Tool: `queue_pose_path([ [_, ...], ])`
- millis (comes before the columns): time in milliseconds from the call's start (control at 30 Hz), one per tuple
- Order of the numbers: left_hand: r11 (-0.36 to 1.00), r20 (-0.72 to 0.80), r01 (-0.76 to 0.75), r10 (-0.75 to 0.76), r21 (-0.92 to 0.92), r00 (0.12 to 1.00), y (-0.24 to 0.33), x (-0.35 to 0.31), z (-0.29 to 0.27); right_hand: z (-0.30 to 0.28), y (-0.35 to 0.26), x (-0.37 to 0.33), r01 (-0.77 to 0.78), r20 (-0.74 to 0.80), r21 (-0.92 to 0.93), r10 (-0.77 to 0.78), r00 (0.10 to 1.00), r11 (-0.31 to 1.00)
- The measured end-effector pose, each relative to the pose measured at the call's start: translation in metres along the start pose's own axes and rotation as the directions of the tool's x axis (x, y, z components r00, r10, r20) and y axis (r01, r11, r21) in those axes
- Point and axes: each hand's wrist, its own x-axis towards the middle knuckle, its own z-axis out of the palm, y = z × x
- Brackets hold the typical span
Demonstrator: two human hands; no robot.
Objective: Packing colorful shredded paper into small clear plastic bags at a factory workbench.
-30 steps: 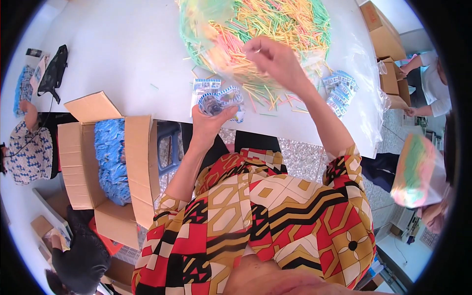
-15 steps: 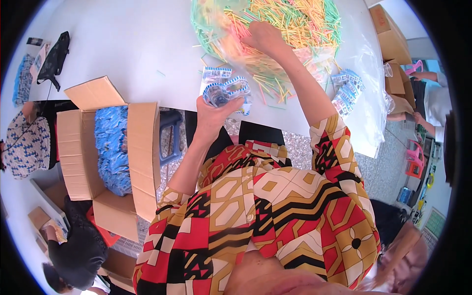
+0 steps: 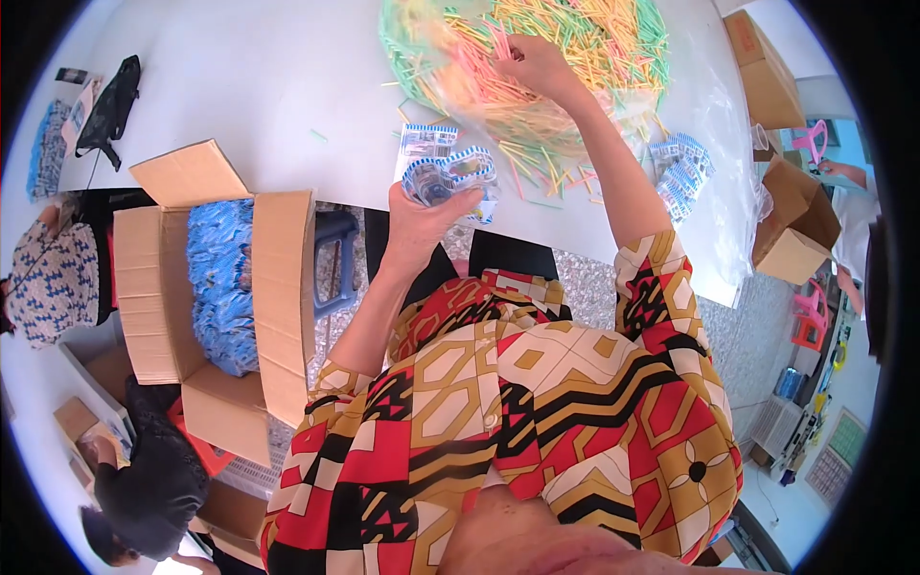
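Note:
My left hand (image 3: pixel 422 222) is closed round a small clear plastic bag (image 3: pixel 448 178) with blue-and-white striped edges; its mouth gapes wide. Behind it lie flat printed packets (image 3: pixel 428 140) of the same pattern. Over a big heap of thin straw-like sticks (image 3: pixel 599 48) in pink, yellow and green, my right hand (image 3: pixel 540 69) pinches a small bunch of pink sticks (image 3: pixel 501 40), tips pointing up. The heap rests in a large clear plastic sack (image 3: pixel 537 120) spread on the table. More striped bags (image 3: pixel 682 172) lie right of the sack.
Left of me stands an open carton (image 3: pixel 280 297) packed with blue filled bags (image 3: pixel 220 287), beside a blue stool (image 3: pixel 333 264). A black bag (image 3: pixel 110 110) lies on the white table (image 3: pixel 259 86). Several co-workers are around; one at the right handles an open carton (image 3: pixel 795 216).
My right hand has lifted slightly out of the heap and now shows pink sticks in its fingers. The left hand barely moved. At the right, a co-worker's carton has shifted nearer and tipped.

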Motion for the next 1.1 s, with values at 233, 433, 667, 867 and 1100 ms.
queue_pose_path([
  [233, 1.0, 0.043, -0.002, 0.001, 0.015, 0.999, 0.0, 0.001, 0.004, -0.021, 0.023, -0.014, -0.181, 0.144, 0.405, 0.133, 0.981, 0.896],
  [433, 0.999, 0.032, -0.024, 0.023, 0.025, 0.999, -0.002, 0.001, 0.008, -0.037, 0.017, -0.034, -0.106, -0.137, 0.573, 0.222, 0.965, 0.813],
  [667, 0.985, -0.002, -0.083, 0.085, 0.149, 0.996, -0.001, 0.005, -0.001, -0.023, -0.035, -0.094, 0.143, -0.115, 0.563, -0.095, 0.989, 0.814],
  [867, 0.979, -0.016, -0.094, 0.099, 0.179, 0.995, 0.002, 0.003, 0.001, 0.041, -0.027, -0.134, 0.264, -0.119, 0.179, -0.245, 0.962, 0.948],
  [1100, 0.961, 0.006, -0.126, 0.129, 0.245, 0.992, 0.001, 0.0, 0.002, 0.051, -0.02, -0.14, 0.197, -0.119, 0.215, -0.174, 0.977, 0.957],
])
